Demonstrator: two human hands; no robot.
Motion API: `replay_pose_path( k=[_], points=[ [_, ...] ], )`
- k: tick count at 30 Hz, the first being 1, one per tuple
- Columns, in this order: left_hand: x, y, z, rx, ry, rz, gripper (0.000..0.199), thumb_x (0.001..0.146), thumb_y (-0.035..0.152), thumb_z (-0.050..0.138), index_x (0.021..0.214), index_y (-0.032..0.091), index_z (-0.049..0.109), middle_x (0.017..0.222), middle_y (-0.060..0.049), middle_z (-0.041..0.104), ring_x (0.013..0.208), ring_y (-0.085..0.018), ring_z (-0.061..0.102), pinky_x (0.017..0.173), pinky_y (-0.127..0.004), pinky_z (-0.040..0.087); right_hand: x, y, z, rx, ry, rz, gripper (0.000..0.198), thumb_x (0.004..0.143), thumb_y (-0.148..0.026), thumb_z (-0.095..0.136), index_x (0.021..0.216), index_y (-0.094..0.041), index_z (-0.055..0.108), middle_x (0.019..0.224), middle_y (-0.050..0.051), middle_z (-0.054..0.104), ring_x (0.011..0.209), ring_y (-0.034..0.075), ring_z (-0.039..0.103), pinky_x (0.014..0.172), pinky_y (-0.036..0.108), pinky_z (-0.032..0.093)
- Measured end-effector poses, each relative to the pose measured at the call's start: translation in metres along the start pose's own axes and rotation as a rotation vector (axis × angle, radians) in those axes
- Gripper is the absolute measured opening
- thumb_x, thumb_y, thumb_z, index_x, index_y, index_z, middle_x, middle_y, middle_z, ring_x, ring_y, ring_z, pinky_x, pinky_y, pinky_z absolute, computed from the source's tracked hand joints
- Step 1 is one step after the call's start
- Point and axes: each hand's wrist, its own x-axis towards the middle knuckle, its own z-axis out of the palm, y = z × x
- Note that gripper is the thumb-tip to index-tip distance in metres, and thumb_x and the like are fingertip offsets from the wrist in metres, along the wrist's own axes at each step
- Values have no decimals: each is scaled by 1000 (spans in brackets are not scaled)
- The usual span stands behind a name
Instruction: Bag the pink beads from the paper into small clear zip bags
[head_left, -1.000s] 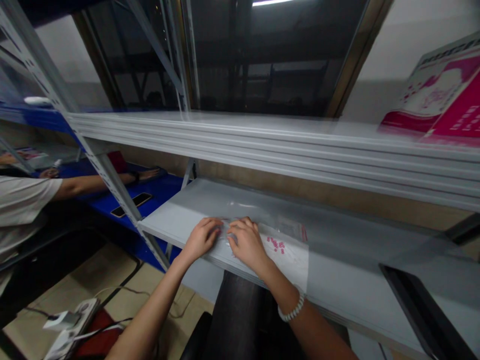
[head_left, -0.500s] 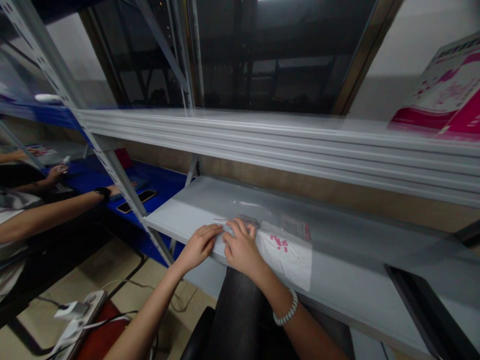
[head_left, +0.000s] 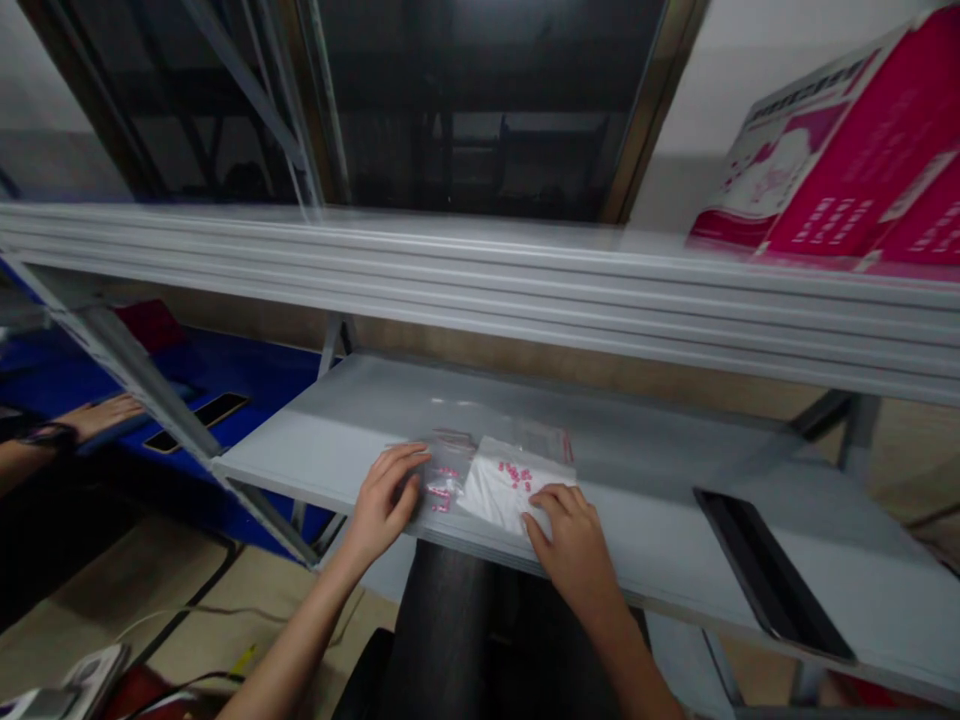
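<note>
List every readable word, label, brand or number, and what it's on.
None legible.
Pink-and-white box: dark heading on white face, too blurred.
Same box: white print on pink side, too blurred.
Clear bag, white packet: no lettering I can make out.

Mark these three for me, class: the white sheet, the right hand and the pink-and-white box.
White sheet (head_left: 487, 492), head view: its bare left part.
Right hand (head_left: 571, 525), head view: the back of the hand.
Pink-and-white box (head_left: 841, 178), head view: its pink face.
</note>
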Motion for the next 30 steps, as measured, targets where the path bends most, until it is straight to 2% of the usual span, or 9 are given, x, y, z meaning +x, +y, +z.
replay_pose_path(
  k=[6,10,13,15,18,21,24,26,30],
  points=[
    [25,35,30,-81,-27,45,25,92,19,47,109,21,66,115,-8,69,111,-24,60,99,-42,46,-14,9,0,9,-84,50,13,85,-13,62,96,-16,68,99,10,66,97,28,58,83,39,44],
    [37,46,44,-92,-63,10,27,91,19,45,108,20,66,118,-9,68,115,-24,59,100,-42,46,-10,18,-9,57,-89,47,13,85,-12,62,96,-15,69,101,10,67,98,27,58,86,37,44],
    [53,49,64,-69,-108,-81,25,88,14,49,105,19,66,118,-9,68,114,-24,60,100,-41,47,9,24,-16,81,-58,62,15,88,-13,56,94,-15,70,101,10,69,99,26,58,89,36,43],
    [69,49,85,-40,-149,-172,22,87,12,55,105,18,66,111,-9,70,105,-22,64,97,-40,49,29,27,-15,71,-36,84,21,91,-12,50,99,-15,70,108,12,69,107,28,55,93,39,40],
    [95,48,120,15,-206,-313,22,91,23,62,110,15,63,110,-8,68,98,-21,65,90,-44,53,56,27,-6,71,-33,98,34,86,-5,47,112,-14,68,125,15,64,121,33,48,99,44,35],
    [114,46,144,48,-257,-428,26,92,31,62,113,15,61,114,-8,65,100,-22,64,86,-44,54,70,26,6,117,-48,98,40,80,1,45,110,-13,69,119,16,67,116,33,53,99,45,35],
    [123,43,152,29,-271,-510,27,93,31,61,114,15,61,114,-8,64,98,-21,65,84,-42,56,71,26,12,206,-34,106,39,76,2,47,101,-15,72,110,15,71,109,31,57,99,45,36],
    [125,42,151,-16,-252,-541,25,93,31,61,113,16,62,113,-7,65,96,-21,65,82,-40,56,69,29,11,291,5,123,39,74,1,48,98,-18,72,111,12,70,111,28,57,102,43,35],
    [121,46,138,-185,-159,-547,20,93,30,61,105,14,63,100,-5,68,84,-17,66,76,-36,57,66,41,5,497,167,253,35,80,-12,49,110,-17,67,124,13,63,120,27,51,105,43,35]
  ],
)
